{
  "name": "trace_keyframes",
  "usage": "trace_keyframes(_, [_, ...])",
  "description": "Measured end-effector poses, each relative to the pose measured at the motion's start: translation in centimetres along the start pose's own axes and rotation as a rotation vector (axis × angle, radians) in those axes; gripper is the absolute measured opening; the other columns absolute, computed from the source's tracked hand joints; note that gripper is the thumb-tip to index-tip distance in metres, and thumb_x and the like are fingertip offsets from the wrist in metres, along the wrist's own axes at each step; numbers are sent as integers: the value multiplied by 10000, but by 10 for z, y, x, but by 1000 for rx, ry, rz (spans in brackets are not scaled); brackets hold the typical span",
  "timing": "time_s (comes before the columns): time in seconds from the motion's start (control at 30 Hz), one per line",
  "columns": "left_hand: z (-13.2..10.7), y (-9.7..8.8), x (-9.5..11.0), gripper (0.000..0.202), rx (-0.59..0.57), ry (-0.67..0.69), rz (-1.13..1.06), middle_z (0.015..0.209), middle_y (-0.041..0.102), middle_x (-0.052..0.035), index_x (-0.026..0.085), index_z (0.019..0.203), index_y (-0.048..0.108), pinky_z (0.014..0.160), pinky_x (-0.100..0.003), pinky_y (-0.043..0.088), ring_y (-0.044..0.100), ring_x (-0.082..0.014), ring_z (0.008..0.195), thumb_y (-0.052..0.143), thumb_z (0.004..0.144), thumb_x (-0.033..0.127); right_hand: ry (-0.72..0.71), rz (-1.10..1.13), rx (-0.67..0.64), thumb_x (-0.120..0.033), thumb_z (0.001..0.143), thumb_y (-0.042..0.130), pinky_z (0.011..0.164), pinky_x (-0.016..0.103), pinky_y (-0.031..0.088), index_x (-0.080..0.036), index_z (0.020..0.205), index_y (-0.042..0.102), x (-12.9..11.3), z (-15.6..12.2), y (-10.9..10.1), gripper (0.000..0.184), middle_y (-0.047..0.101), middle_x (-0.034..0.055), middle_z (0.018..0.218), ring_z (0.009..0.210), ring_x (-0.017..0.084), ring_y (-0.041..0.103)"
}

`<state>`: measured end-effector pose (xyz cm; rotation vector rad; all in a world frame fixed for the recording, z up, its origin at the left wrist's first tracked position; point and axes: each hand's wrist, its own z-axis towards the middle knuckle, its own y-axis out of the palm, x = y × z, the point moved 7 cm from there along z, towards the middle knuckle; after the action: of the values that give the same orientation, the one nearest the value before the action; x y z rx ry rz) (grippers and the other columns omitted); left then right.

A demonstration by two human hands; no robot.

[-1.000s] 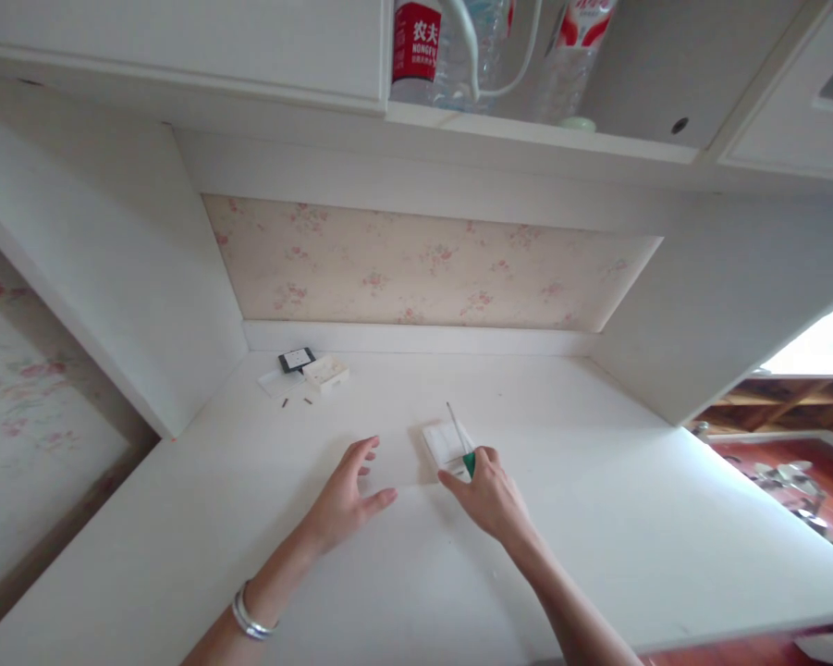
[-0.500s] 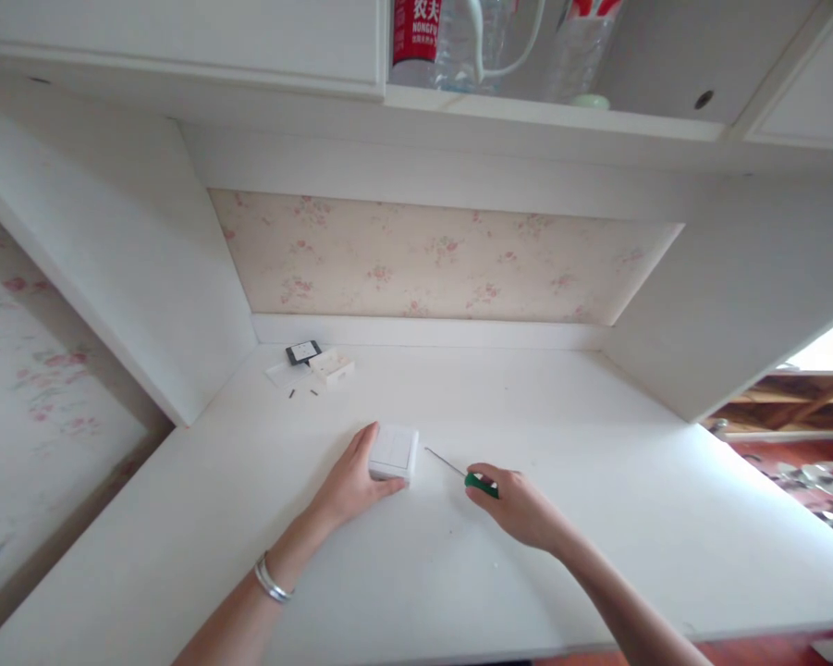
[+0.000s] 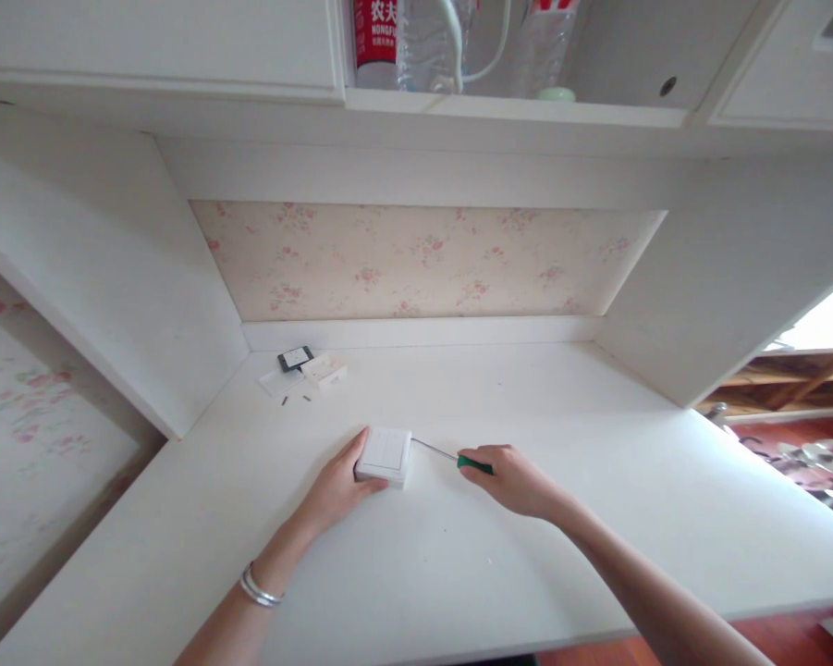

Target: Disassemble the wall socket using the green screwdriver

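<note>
A square white plastic box, like a wall switch [image 3: 386,451], is on the white desk [image 3: 527,398], tilted a little. My left hand [image 3: 339,483] grips it from the left, fingers behind and thumb along the near side. In my right hand [image 3: 509,476] is a screwdriver [image 3: 475,464] with a green handle and a thin metal shaft. Its tip meets the right edge of the switch near the far corner; whether it sits in a slot is too small to tell.
At the desk's back left lie a black-framed part [image 3: 295,359], a white open frame [image 3: 324,370], a clear flat piece [image 3: 277,383] and two small dark screws [image 3: 296,400]. Overhead, a cabinet shelf [image 3: 513,106] holds plastic bottles [image 3: 430,46]. Side panels [image 3: 721,268] stand left and right.
The screwdriver has moved left and away from me, its tip now at the switch's right edge. The switch has tipped slightly in my left hand. The camera view has shifted a little.
</note>
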<state>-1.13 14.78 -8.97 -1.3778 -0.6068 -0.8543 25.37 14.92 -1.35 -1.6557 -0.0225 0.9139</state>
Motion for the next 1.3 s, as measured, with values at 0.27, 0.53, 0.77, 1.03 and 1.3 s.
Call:
trace_keyframes(0.27, [1,-5,0,921,-86,-42,-67,1461,378,-86,201,1454,276,1114,-392,270,378,-270,1328,742,687,408,-61,-113,-47,-382,928,399,685,248,395,-267,1043,633,1,-1,2,285,659,34,896,790,173,597])
trace_keyframes(0.53, [0,-8,0,974,-66,-89,-78,1462,376,-108,171,1451,286,1108,-387,278,386,-289,1321,731,661,525,-118,-319,-29,-378,945,360,747,296,427,-319,1238,567,-7,-3,-1,363,659,36,1074,923,217,622])
trace_keyframes(0.77, [1,-10,4,888,-19,-77,39,1448,398,-117,163,1429,330,1113,-398,281,374,-281,1330,658,713,572,-60,78,-93,-434,911,418,744,276,452,-262,1152,650,2,-4,14,376,696,38,963,840,188,629])
trace_keyframes(1.03, [-2,-8,5,1019,21,-10,137,1467,356,-149,142,1433,310,1124,-419,263,321,-301,1356,726,621,596,139,353,-197,-473,925,332,450,221,392,-197,875,664,19,-4,42,434,590,-9,608,472,108,500])
trace_keyframes(1.3, [-2,-6,9,950,54,32,220,1489,329,-107,173,1452,274,1136,-381,250,306,-259,1369,656,699,609,3,-130,49,-389,942,356,809,304,428,-295,1247,562,2,-1,16,380,665,60,1083,976,224,614])
